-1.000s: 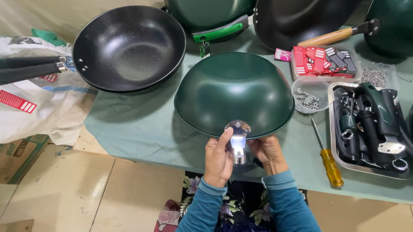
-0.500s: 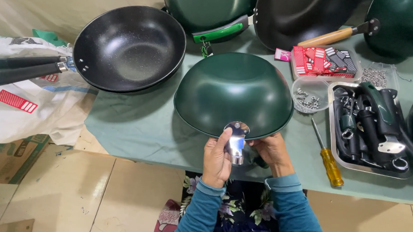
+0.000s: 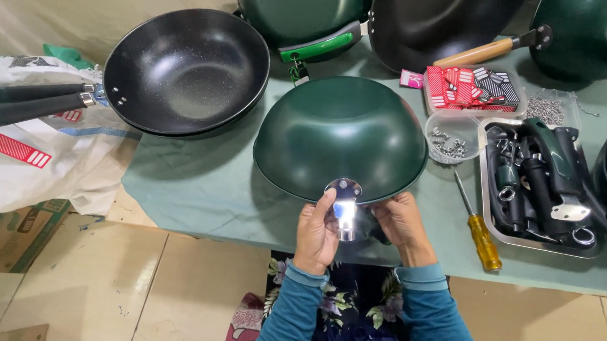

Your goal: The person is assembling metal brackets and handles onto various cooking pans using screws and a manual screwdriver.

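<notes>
A dark green wok (image 3: pixel 339 134) lies upside down on the green-covered table (image 3: pixel 199 184), its rim toward me. A shiny metal handle bracket (image 3: pixel 344 206) sits against the near rim of the wok. My left hand (image 3: pixel 316 234) grips the bracket from the left, thumb on the metal. My right hand (image 3: pixel 399 224) closes on the bracket's right side and the dark part behind it, just under the wok's edge. Both sleeves are teal.
A black wok with two dark handles (image 3: pixel 186 69) lies at the left. More green and black woks (image 3: pixel 441 14) stand at the back. A yellow-handled screwdriver (image 3: pixel 481 235), a cup of screws (image 3: pixel 450 140) and a metal tray of handles (image 3: pixel 539 184) sit to the right.
My hands have shifted a little around the bracket; the right hand has closed in nearer to it. The wok has stayed in place.
</notes>
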